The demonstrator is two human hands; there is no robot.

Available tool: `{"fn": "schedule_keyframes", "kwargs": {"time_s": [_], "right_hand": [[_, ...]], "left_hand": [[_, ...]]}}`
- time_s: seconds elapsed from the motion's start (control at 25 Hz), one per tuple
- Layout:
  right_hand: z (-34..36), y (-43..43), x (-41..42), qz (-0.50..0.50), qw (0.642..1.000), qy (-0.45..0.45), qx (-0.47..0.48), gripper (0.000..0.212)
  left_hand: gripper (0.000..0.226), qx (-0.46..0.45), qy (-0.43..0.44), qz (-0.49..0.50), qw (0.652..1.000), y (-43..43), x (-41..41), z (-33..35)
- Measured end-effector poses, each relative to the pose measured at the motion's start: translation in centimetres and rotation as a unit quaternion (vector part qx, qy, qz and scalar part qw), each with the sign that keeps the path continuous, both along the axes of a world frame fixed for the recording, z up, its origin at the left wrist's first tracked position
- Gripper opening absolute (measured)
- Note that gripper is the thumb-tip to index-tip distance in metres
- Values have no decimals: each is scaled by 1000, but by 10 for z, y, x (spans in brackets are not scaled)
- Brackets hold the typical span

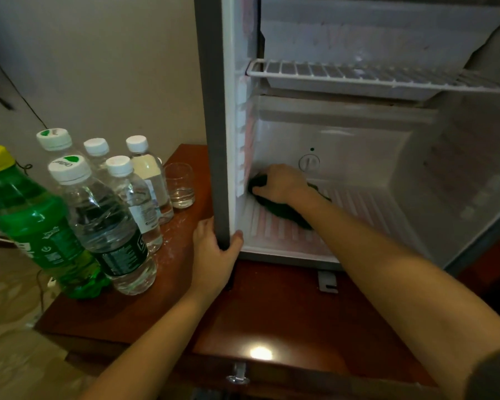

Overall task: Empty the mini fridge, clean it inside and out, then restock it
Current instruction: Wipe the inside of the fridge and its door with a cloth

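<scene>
The mini fridge (358, 134) stands open on a wooden cabinet, with nothing stored inside. My right hand (280, 184) reaches into the lower compartment and grips a dark green cloth (286, 212) against the ribbed floor, near the left inner wall. My left hand (214, 249) holds the bottom of the fridge's grey left side edge (214, 140), thumb on the inner side. A white wire shelf (373, 75) sits above, under the freezer box. Several water bottles (110, 220) and a green soda bottle (38, 223) stand on the cabinet to the left of the fridge.
A drinking glass (181, 184) stands behind the bottles beside the fridge. The thermostat dial (309, 162) is on the back wall, just above my right hand. The reddish wooden cabinet top (272, 313) extends toward me, with a metal latch (238, 373) on its front edge.
</scene>
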State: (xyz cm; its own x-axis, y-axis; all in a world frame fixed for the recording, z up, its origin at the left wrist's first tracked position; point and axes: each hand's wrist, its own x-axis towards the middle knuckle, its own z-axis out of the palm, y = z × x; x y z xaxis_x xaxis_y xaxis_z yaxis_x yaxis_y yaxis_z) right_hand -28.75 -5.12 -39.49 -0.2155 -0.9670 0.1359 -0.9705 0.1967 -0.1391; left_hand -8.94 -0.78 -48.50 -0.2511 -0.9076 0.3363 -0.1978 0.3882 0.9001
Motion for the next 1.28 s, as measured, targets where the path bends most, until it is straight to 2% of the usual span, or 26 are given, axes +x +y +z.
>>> {"fn": "schedule_keyframes", "kwargs": {"time_s": [0.16,0.24,0.32,0.4,0.56,0.64,0.76,0.88,0.92,1.04,1.16,1.28], "right_hand": [[-16,88,51,48,998,-32,-2,31],[-18,133,73,86,995,-31,-26,33],[-9,125,62,85,994,-64,-4,28],[4,86,36,40,990,-129,29,23],[19,21,-2,-78,985,-152,30,42],[12,31,7,-59,989,-129,33,41],[3,94,36,26,990,-132,40,28],[-8,151,64,85,993,-76,30,34],[-6,145,58,84,993,-74,29,34],[10,87,21,-1,985,-166,37,32],[23,47,3,-93,981,-169,22,40],[11,87,24,-45,990,-135,22,32]], "left_hand": [[37,-4,-11,5,1000,-1,1,-1],[36,-3,-6,12,1000,-2,1,-4],[35,-2,-3,9,1000,-3,0,-4],[36,0,-7,6,1000,-2,0,-1],[33,-5,-6,11,1000,1,0,2],[33,-7,-9,16,1000,2,0,2],[32,0,-2,9,1000,2,0,1],[32,5,5,5,1000,2,1,0],[32,2,6,4,1000,1,1,0],[29,-9,-1,3,1000,0,-1,3],[27,-18,-12,16,1000,3,-1,4],[25,-28,-16,19,999,2,-1,3]]}}
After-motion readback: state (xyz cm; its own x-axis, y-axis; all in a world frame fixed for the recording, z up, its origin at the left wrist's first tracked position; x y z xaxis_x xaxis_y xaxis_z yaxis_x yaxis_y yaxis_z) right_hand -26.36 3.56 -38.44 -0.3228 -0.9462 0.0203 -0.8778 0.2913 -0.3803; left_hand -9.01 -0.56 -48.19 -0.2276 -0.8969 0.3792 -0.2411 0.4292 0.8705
